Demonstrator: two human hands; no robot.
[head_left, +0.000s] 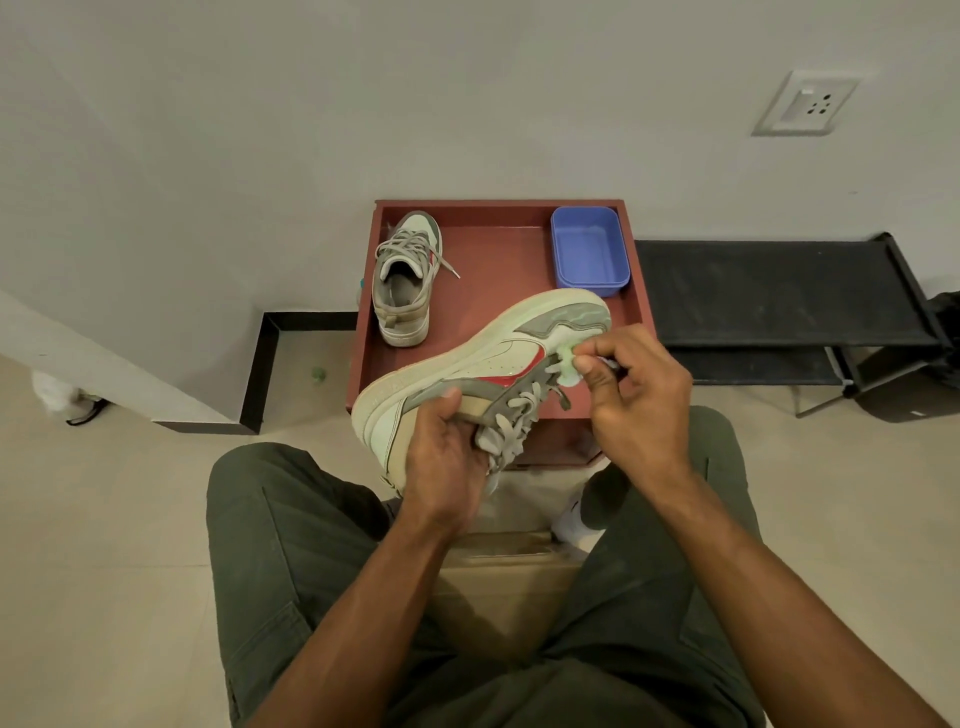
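My left hand (445, 457) grips a pale green, grey and red sneaker (483, 358) by its collar, holding it on its side above the red tray (498, 249), sole facing away. My right hand (636, 395) pinches a small pale green cloth or sponge (569, 366) against the shoe's upper near the laces and toe. The matching second sneaker (404, 280) stands upright on the tray's left side, heel toward me. A blue plastic tub (589, 252) sits at the tray's back right corner.
The tray rests on a low red stand against a white wall. A black low rack (779, 291) extends to the right. My legs in green trousers frame a cardboard box (498, 587) on the tiled floor. A wall socket (805, 104) is upper right.
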